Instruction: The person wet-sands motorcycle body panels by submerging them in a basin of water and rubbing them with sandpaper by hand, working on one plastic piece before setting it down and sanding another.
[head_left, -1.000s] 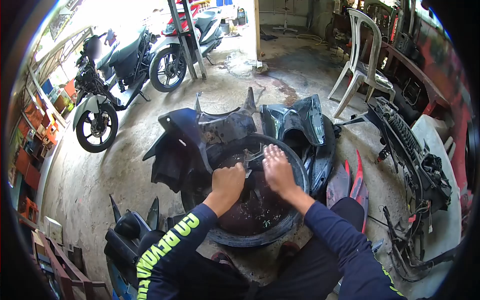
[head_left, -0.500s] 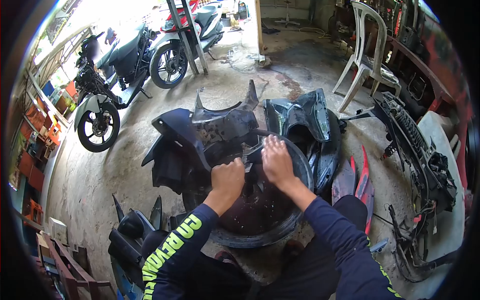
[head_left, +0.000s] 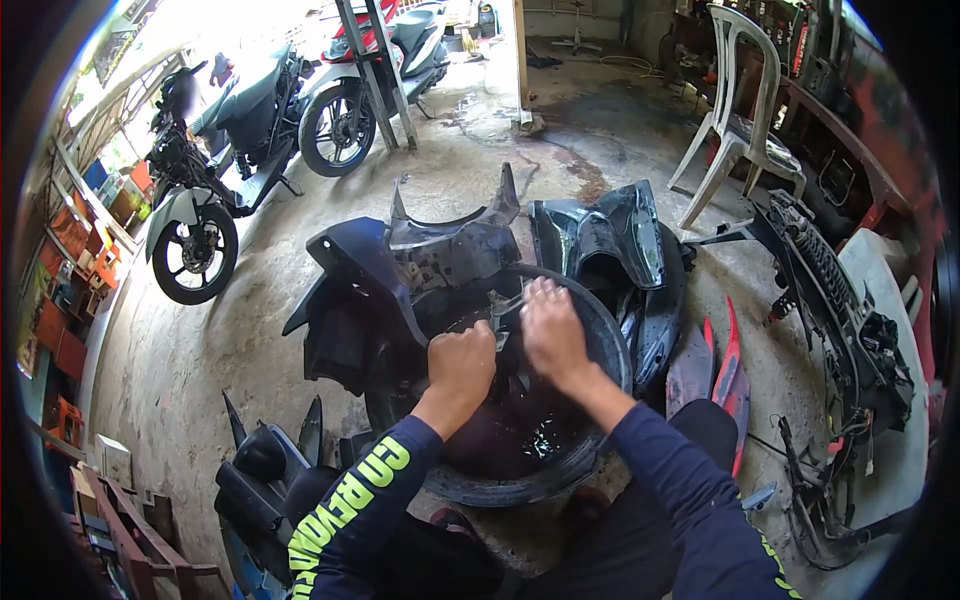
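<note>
A wide black tub (head_left: 530,492) of dark water stands between my feet. Above it, my left hand (head_left: 460,368) is closed in a fist around a thin greyish bracket-like part (head_left: 503,312), whose end shows beyond the knuckles. My right hand (head_left: 553,328) is bent beside that part, fingers pressed together and slightly smeared; whatever lies under them is hidden. Against the tub's far left rim leans a black motorcycle body panel (head_left: 350,255). Another dark fairing piece (head_left: 600,235) lies behind the tub to the right.
Red and dark panels (head_left: 735,370) lie right of the tub, near a stripped motorcycle frame (head_left: 840,310). Black plastic parts (head_left: 265,465) lie at left. A white plastic chair (head_left: 740,130) stands at back right. Two motorcycles (head_left: 235,150) are parked at back left.
Both hands stay close together over the tub, with only slight shifts. A bright glint now shows on the water. The whole view has shifted slightly.
</note>
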